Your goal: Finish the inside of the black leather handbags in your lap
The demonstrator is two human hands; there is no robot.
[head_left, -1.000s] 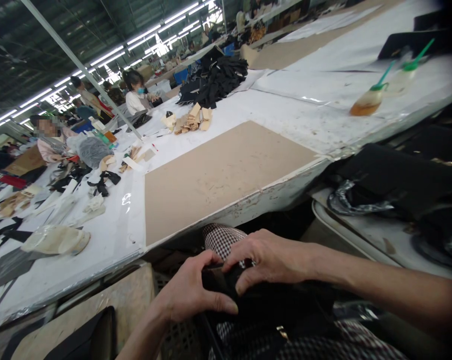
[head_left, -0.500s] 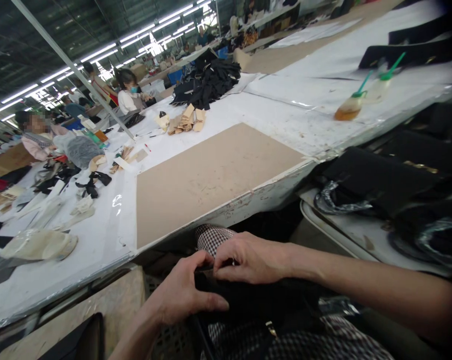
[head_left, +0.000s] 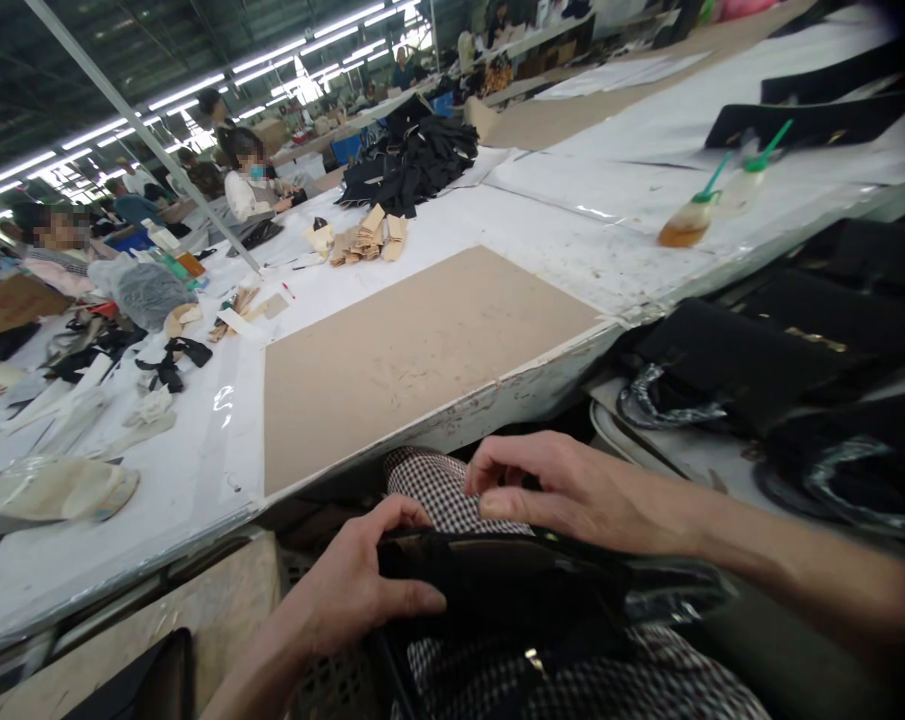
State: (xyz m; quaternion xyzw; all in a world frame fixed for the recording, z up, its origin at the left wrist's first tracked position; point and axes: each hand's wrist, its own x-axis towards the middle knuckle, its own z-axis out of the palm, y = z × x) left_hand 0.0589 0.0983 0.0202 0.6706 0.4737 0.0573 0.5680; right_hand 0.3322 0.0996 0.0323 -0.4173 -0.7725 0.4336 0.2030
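Note:
A black handbag (head_left: 512, 590) lies across my lap over checked cloth, with a small gold-coloured metal fitting low on its front. My left hand (head_left: 362, 570) grips its upper left corner, thumb on the near face and fingers behind the edge. Just above the bag's top edge is my right hand (head_left: 542, 490), fingers bent and thumb apart from them, with nothing visible between. Clear plastic wrap (head_left: 669, 590) shows at the bag's right end. The bag's underside and the tips of my left fingers are hidden.
Ahead is a white-topped table (head_left: 527, 215) with a brown board (head_left: 422, 350) at its near edge. Glue bottles (head_left: 688, 220) stand on the right. More black bags (head_left: 729, 350) lie to my right. A black pile (head_left: 414, 155) and people are farther off.
My right hand has lifted off the bag's top edge, moving right and up, and its fingers have loosened. My left hand keeps its hold. The view has shifted slightly.

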